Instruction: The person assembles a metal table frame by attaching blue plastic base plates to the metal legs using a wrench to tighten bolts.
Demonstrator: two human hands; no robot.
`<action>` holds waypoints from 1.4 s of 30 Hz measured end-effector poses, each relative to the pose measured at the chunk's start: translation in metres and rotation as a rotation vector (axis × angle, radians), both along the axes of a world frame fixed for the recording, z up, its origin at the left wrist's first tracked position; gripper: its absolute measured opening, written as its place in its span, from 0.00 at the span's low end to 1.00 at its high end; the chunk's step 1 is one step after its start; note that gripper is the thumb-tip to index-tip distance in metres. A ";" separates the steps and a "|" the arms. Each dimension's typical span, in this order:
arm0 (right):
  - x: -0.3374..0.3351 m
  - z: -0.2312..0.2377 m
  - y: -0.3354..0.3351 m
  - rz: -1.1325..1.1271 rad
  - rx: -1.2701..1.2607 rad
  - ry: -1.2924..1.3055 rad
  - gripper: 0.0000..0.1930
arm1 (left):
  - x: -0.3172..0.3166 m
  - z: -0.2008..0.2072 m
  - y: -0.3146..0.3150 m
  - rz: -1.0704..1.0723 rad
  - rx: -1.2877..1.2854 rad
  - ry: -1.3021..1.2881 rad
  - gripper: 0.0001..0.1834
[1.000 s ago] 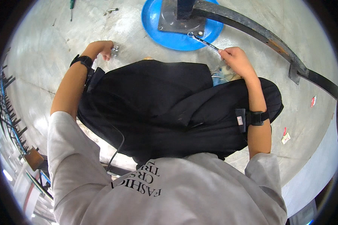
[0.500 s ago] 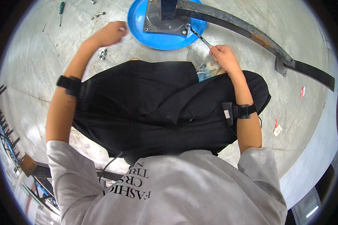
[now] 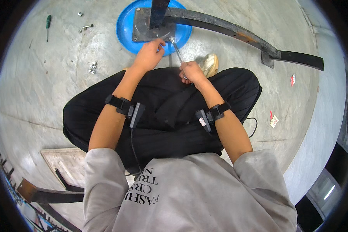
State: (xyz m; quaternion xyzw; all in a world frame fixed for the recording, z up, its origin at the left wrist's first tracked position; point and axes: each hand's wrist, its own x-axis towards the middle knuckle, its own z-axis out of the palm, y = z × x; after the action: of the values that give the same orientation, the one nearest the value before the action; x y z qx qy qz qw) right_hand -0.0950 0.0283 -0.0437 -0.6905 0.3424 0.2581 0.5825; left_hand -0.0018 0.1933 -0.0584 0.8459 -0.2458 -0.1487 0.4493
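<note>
My right hand [image 3: 191,72] is closed around the handle of a metal wrench [image 3: 176,49]. The wrench's far end sits at a bolt [image 3: 172,39] on the near right corner of a black square metal plate [image 3: 143,29]. My left hand [image 3: 149,55] reaches to the plate's near edge, left of that bolt, fingers partly bent and apart, with nothing visible in them. Under the plate is a round blue dish [image 3: 123,31]. From the plate rises a black metal post [image 3: 158,14], joined to a long curved black bar [image 3: 228,29] stretching right.
On the floor at left lie a green-handled screwdriver [image 3: 48,22], a loose bolt [image 3: 88,26] and several shiny nuts [image 3: 92,69]. A shoe [image 3: 210,65] shows beside my right hand. Paper scraps [image 3: 274,121] lie at right; a wooden board [image 3: 63,164] is behind me at left.
My left hand has swung right from beside the dish to the plate's near edge. My right hand has drawn lower, and the wrench now stands steeper. The whole view has shifted.
</note>
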 end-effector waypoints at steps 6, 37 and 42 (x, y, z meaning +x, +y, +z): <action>0.000 -0.002 0.010 -0.061 0.088 0.088 0.13 | -0.010 -0.016 -0.004 -0.025 -0.002 -0.026 0.15; -0.001 -0.004 0.050 0.564 -0.882 0.063 0.19 | -0.020 -0.008 0.003 -0.123 0.493 -0.092 0.15; -0.004 -0.007 0.035 0.787 -0.892 0.061 0.26 | -0.016 -0.012 -0.001 -0.087 0.417 -0.125 0.12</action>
State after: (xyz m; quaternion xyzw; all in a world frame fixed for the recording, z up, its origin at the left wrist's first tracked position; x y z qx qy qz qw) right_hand -0.0993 0.0630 -0.0509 -0.9358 0.1527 0.3057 0.0868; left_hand -0.0177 0.1920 -0.0708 0.9166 -0.2737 -0.1627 0.2416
